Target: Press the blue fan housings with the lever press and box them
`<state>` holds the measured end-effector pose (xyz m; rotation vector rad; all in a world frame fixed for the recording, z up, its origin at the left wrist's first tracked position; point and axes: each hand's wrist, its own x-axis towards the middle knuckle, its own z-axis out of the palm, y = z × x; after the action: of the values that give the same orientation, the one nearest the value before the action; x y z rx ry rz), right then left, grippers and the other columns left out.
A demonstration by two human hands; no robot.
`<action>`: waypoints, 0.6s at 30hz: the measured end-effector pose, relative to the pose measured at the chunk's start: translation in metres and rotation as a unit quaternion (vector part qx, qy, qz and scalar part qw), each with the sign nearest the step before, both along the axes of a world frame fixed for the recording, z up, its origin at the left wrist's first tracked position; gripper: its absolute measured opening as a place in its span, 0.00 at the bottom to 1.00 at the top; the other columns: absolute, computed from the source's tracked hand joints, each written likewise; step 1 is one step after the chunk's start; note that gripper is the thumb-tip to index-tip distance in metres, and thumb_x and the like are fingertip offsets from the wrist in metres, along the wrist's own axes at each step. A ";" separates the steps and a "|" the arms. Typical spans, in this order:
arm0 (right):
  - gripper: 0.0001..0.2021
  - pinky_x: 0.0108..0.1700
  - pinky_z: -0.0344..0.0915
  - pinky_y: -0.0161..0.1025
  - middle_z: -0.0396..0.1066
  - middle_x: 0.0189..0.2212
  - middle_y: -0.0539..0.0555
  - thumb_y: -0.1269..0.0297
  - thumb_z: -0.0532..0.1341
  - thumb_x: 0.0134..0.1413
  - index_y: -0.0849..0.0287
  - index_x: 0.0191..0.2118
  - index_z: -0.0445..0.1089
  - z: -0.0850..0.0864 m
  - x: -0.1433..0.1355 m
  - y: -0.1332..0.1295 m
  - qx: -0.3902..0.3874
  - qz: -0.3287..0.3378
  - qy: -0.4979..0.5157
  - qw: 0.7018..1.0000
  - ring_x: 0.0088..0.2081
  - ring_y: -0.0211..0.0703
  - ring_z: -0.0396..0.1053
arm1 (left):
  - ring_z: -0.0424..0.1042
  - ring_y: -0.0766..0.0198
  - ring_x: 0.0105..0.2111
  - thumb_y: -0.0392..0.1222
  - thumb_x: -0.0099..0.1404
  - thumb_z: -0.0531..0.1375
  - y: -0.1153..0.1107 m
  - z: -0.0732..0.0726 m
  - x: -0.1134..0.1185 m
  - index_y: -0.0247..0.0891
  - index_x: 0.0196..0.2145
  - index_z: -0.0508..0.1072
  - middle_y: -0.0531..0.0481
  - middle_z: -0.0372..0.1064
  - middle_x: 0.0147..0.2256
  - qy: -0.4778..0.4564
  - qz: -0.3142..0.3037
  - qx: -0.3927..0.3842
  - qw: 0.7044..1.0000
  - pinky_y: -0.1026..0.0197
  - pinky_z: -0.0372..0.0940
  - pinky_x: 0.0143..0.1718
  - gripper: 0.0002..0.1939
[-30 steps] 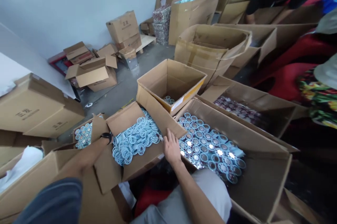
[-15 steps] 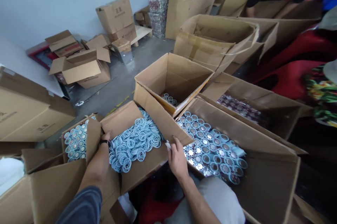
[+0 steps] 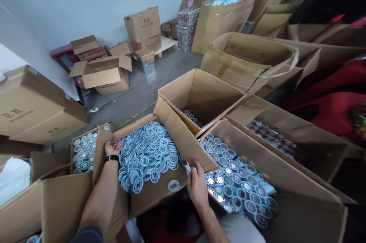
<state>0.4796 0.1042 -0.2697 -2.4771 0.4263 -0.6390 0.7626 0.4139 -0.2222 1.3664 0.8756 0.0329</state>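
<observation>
An open cardboard box (image 3: pixel 140 203) in front of me holds a heap of flat light-blue plastic rings (image 3: pixel 151 147). My left hand (image 3: pixel 113 149), with a dark band at the wrist, is closed on the box's left side, fingertips beside the rings. On the box's right wall, my right hand (image 3: pixel 197 186) grips near the front corner. A small white-and-dark object (image 3: pixel 187 167) shows by its thumb, too small to name. One loose ring (image 3: pixel 173 186) lies apart on the cardboard near the front edge.
To the right, a large box (image 3: pixel 309 197) contains rows of blue-rimmed round pieces (image 3: pixel 240 182). Behind stands a deeper box (image 3: pixel 214 87) with a few similar pieces. More rimmed pieces (image 3: pixel 85 151) fill a box at left. A co-worker's arm (image 3: pixel 293 31) reaches into boxes at upper right.
The ring heap has spread backward and leftward, covering more of the box. One ring now lies separate near the front. My left hand's fingers show more; the view has shifted.
</observation>
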 end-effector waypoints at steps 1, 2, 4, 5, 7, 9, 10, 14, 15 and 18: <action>0.15 0.57 0.66 0.53 0.61 0.58 0.67 0.61 0.46 0.70 0.63 0.39 0.65 -0.001 -0.001 0.001 0.001 0.000 0.006 1.000 0.58 0.53 0.62 | 0.73 0.58 0.44 0.51 0.72 0.58 0.000 0.001 0.003 0.35 0.55 0.67 0.42 0.68 0.50 -0.008 -0.003 0.006 1.000 0.51 0.73 0.44 0.21; 0.15 0.56 0.67 0.53 0.62 0.57 0.67 0.61 0.46 0.70 0.63 0.40 0.66 -0.002 -0.002 0.003 0.002 0.003 0.014 1.000 0.57 0.52 0.63 | 0.73 0.58 0.44 0.52 0.72 0.57 -0.002 0.000 0.007 0.35 0.55 0.66 0.42 0.68 0.50 -0.017 -0.008 0.018 1.000 0.52 0.73 0.43 0.21; 0.15 0.56 0.67 0.51 0.64 0.54 0.66 0.61 0.46 0.70 0.63 0.43 0.67 -0.006 -0.005 0.007 0.005 0.022 0.039 0.999 0.54 0.50 0.65 | 0.73 0.57 0.45 0.54 0.72 0.55 -0.009 -0.005 0.012 0.36 0.57 0.65 0.41 0.67 0.51 -0.036 -0.024 0.061 0.997 0.51 0.73 0.44 0.23; 0.15 0.55 0.68 0.49 0.66 0.52 0.64 0.62 0.46 0.70 0.62 0.44 0.67 -0.009 -0.006 0.010 0.007 0.038 0.053 0.998 0.53 0.48 0.66 | 0.72 0.56 0.46 0.54 0.72 0.55 -0.014 -0.009 0.014 0.36 0.58 0.64 0.40 0.66 0.52 -0.045 -0.037 0.090 0.994 0.50 0.72 0.45 0.24; 0.14 0.54 0.69 0.45 0.68 0.48 0.62 0.64 0.46 0.69 0.61 0.44 0.68 -0.016 -0.008 0.015 0.013 0.068 0.081 0.994 0.49 0.46 0.68 | 0.70 0.53 0.51 0.55 0.73 0.53 -0.025 -0.017 0.020 0.37 0.61 0.61 0.38 0.62 0.57 -0.064 -0.067 0.159 0.983 0.47 0.71 0.49 0.26; 0.14 0.54 0.68 0.45 0.68 0.48 0.62 0.65 0.46 0.68 0.61 0.44 0.68 -0.022 -0.008 0.018 0.016 0.081 0.107 0.991 0.49 0.46 0.68 | 0.65 0.50 0.58 0.54 0.74 0.50 -0.038 -0.025 0.028 0.38 0.66 0.53 0.36 0.54 0.63 -0.087 -0.107 0.239 0.961 0.45 0.67 0.54 0.29; 0.15 0.54 0.68 0.45 0.68 0.49 0.62 0.66 0.46 0.68 0.62 0.44 0.68 -0.023 -0.007 0.019 0.016 0.082 0.119 0.989 0.50 0.46 0.68 | 0.60 0.49 0.62 0.52 0.74 0.50 -0.044 -0.027 0.033 0.38 0.67 0.49 0.35 0.49 0.66 -0.099 -0.133 0.280 0.945 0.45 0.64 0.57 0.30; 0.16 0.53 0.66 0.45 0.69 0.46 0.62 0.67 0.45 0.68 0.62 0.43 0.70 -0.026 -0.006 0.021 0.009 0.095 0.176 0.980 0.48 0.47 0.68 | 0.37 0.42 0.71 0.50 0.64 0.63 -0.057 -0.033 0.056 0.34 0.69 0.48 0.32 0.34 0.71 -0.125 -0.265 0.429 0.855 0.40 0.47 0.67 0.43; 0.15 0.52 0.66 0.44 0.70 0.43 0.61 0.67 0.46 0.68 0.61 0.41 0.70 -0.026 -0.007 0.022 0.007 0.103 0.196 0.975 0.45 0.47 0.68 | 0.32 0.40 0.71 0.49 0.61 0.66 -0.057 -0.034 0.064 0.33 0.68 0.50 0.30 0.32 0.71 -0.122 -0.296 0.458 0.829 0.37 0.43 0.68 0.45; 0.14 0.52 0.65 0.45 0.71 0.40 0.60 0.67 0.48 0.67 0.61 0.41 0.71 -0.028 -0.009 0.025 0.001 0.129 0.268 0.955 0.43 0.47 0.69 | 0.34 0.36 0.70 0.51 0.62 0.65 -0.053 -0.039 0.091 0.32 0.66 0.56 0.28 0.36 0.70 -0.101 -0.376 0.525 0.757 0.31 0.41 0.66 0.41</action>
<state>0.4704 0.1289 -0.2975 -2.6210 0.2872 0.1492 0.8538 0.3613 -0.2610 2.6458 -0.0278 0.0532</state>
